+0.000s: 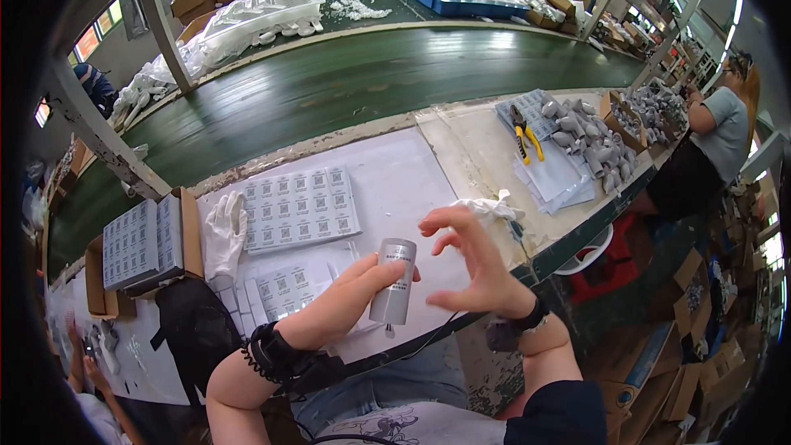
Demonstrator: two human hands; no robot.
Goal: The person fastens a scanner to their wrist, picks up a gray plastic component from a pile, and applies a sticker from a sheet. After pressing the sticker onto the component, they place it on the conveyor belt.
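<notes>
My left hand (354, 290) grips a grey metallic cylinder (394, 306) with small dark print on its side. It stands nearly upright above the table's front edge, and a short stub or lead shows at its bottom. To the right of the cylinder, my right hand (480, 268) is raised with thumb and fingers curved apart, holding nothing. Beyond my left hand lies a stack of silver label sheets (298, 208) with square codes. A partly used label sheet (284, 290) is closer to my left forearm. A white glove (224, 235) rests left of the stack.
A cardboard box (191, 235) of label sheets stands at left, beside a black bag (194, 321). Yellow-handled pliers (527, 138) and piled grey bulb-shaped parts (587, 133) lie at right. A green conveyor belt (354, 74) runs behind. Another person (717, 124) stands far right.
</notes>
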